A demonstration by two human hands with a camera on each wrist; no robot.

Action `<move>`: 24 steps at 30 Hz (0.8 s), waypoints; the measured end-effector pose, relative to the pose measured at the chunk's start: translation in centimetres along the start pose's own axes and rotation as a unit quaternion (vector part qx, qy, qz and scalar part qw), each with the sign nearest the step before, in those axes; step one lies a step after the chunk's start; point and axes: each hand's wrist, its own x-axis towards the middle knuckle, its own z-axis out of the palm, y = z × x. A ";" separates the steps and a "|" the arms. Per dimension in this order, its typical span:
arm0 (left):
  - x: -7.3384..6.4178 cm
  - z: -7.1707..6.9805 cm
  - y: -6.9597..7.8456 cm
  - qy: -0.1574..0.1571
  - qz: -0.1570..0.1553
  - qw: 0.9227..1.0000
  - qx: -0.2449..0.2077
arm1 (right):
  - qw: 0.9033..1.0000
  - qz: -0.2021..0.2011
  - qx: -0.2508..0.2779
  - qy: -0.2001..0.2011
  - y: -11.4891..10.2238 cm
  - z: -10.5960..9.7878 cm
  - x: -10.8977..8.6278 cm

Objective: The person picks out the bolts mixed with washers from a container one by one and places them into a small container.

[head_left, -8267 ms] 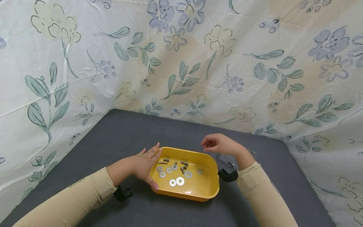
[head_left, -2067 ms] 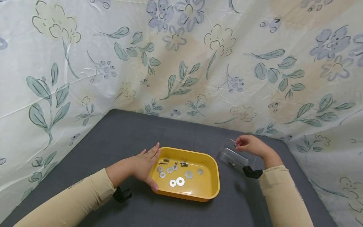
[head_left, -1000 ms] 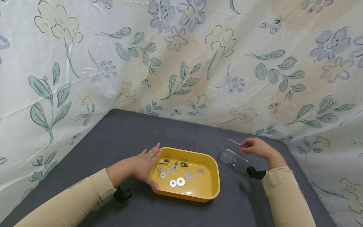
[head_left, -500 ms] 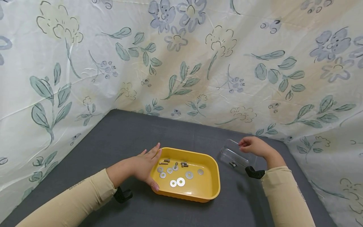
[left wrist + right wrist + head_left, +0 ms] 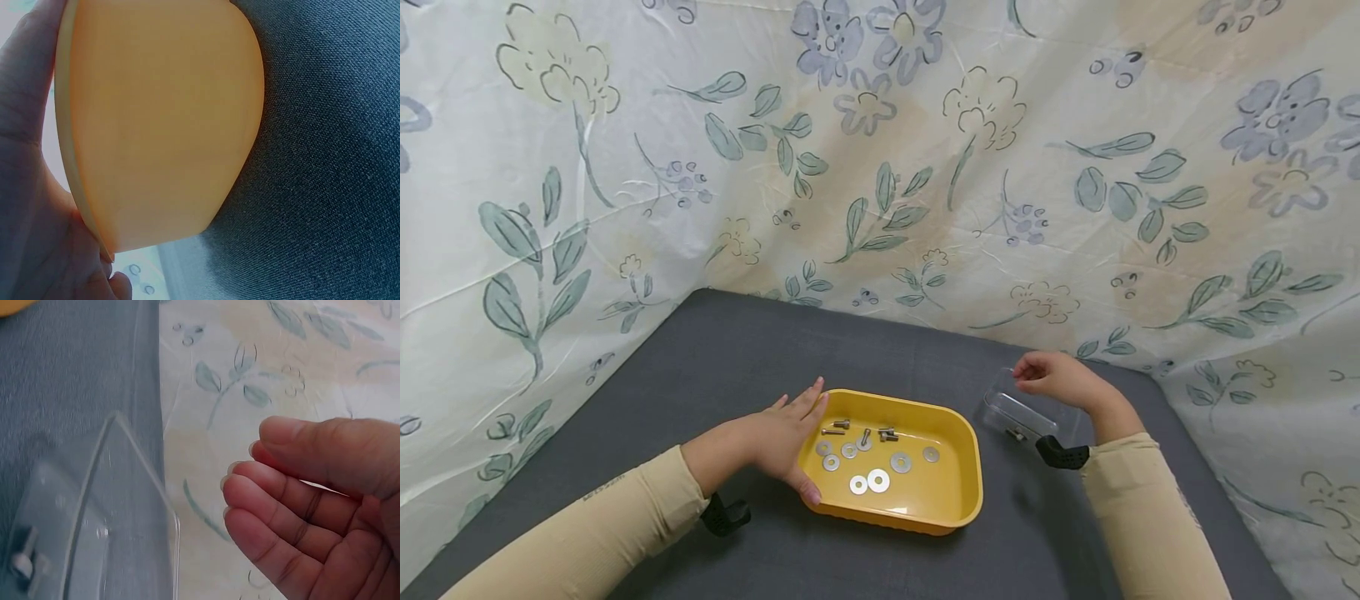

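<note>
A yellow tray (image 5: 966, 467) with several small screws (image 5: 889, 434) and flat washers (image 5: 877, 480) inside stands mid-table. My left hand (image 5: 782, 442) rests along its left end, thumb on the near rim and the other fingers stretched out straight toward the far corner. In the left wrist view, that hand lies against the rim of the tray (image 5: 162, 125). Above a clear plastic box (image 5: 81, 506) hovers my right hand (image 5: 1052, 379), fingers loosely curled. No object shows between its thumb and fingertips (image 5: 250, 534) in the right wrist view. Metal screws (image 5: 1017, 434) lie in the clear box.
Dark grey cloth (image 5: 760, 342) covers the table. A floral curtain (image 5: 887, 208) surrounds its far and side edges. The clear box stands right of the tray, near the far edge, and my right forearm reaches past its right side.
My right hand moved from the tray to the clear box and let go of a screw there, then shifted slightly left. The tray holds fewer screws, the box more. My left hand stayed put.
</note>
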 end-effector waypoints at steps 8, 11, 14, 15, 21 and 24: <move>0.0 0.0 0.0 0.001 -0.001 1.000 -0.002 | 0.999 -0.035 -0.010 -0.005 -1.8 1.1 0.9; 0.0 0.0 0.0 0.002 -0.001 1.000 -0.003 | 0.999 -0.045 -0.010 -0.008 -2.7 1.7 1.2; 0.1 0.0 -0.1 0.002 -0.001 1.000 -0.004 | 0.998 -0.055 -0.009 -0.014 -3.5 2.2 1.4; 0.1 0.0 -0.1 0.002 -0.001 1.000 -0.004 | 0.998 -0.057 -0.008 -0.016 -3.8 2.3 1.5; 0.0 -0.1 0.0 0.002 -0.002 1.000 0.001 | 0.996 -0.084 -0.001 -0.028 -5.8 3.4 2.1; 0.0 -0.1 0.0 0.001 -0.002 1.000 0.004 | 0.994 -0.102 -0.002 -0.033 -6.6 4.0 2.5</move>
